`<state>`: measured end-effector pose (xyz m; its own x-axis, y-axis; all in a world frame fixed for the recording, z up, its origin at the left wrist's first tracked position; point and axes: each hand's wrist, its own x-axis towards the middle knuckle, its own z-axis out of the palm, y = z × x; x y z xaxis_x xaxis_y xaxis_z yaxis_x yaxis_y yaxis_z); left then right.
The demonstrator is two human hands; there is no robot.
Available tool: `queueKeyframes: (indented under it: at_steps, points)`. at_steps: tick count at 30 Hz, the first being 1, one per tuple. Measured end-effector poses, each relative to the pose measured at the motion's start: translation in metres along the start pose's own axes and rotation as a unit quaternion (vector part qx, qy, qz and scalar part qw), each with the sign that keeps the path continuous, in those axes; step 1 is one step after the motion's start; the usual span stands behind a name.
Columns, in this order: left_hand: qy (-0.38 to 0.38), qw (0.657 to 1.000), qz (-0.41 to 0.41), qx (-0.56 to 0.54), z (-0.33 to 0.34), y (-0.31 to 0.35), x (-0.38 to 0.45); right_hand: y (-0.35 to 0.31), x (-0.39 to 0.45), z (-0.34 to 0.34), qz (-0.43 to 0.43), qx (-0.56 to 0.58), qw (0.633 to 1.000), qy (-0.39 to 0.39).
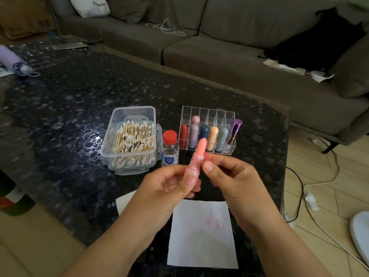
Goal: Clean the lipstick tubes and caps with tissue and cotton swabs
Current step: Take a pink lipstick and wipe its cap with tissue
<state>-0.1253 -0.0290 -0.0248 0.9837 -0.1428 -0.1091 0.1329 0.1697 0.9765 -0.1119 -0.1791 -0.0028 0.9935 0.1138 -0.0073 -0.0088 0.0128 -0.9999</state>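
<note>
Fingers of the left hand [169, 183] curl round the lower body of an uncapped pink lipstick tube [194, 163], thumb laid up along its side, forearm rising from the lower left. Tube tilted slightly right, its coral bullet exposed at the top.

Fingers of the right hand [231, 176]: thumb and forefinger pinch the tube just below the bullet, remaining fingers loosely bent behind; forearm enters from the lower right. Both hands meet at the tube, raised above the tabletop.

Below the fingers: one white tissue [201, 234], flat on the dark pebble-patterned table [60, 108], faint pink smears near its middle. A second white sheet [123, 200] shows partly under the left wrist.

Beyond the fingers: clear organiser [207, 116] holding a row of capped lipsticks [203, 135], red through purple, one pink in the row behind.

Beyond and left of the fingers: small clear bottle [169, 148] with red cap, standing just beside a clear plastic box of cotton swabs [131, 139], lid off.

Far side: grey sofa [219, 56].
</note>
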Motion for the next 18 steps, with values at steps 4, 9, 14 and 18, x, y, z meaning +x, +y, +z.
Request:
queueKeyframes:
  at_steps: [4, 9, 14, 18]
  points:
    - [0.053, 0.998, 0.002, 0.024, -0.014, 0.005, 0.002, 0.008, 0.005, 0.002, 0.019, -0.066, 0.997, 0.039]
    - [0.094, 0.987, 0.028, 0.126, -0.028, 0.001, 0.006, 0.018, 0.014, 0.000, 0.047, -0.171, 0.982, 0.070]
    - [0.118, 0.967, 0.055, 0.221, -0.027, -0.004, 0.014, 0.023, 0.019, -0.010, 0.068, -0.391, 0.917, 0.041]
    - [0.113, 0.960, 0.071, 0.247, -0.023, -0.008, 0.013, 0.021, 0.016, -0.023, 0.106, -0.569, 0.814, -0.050]
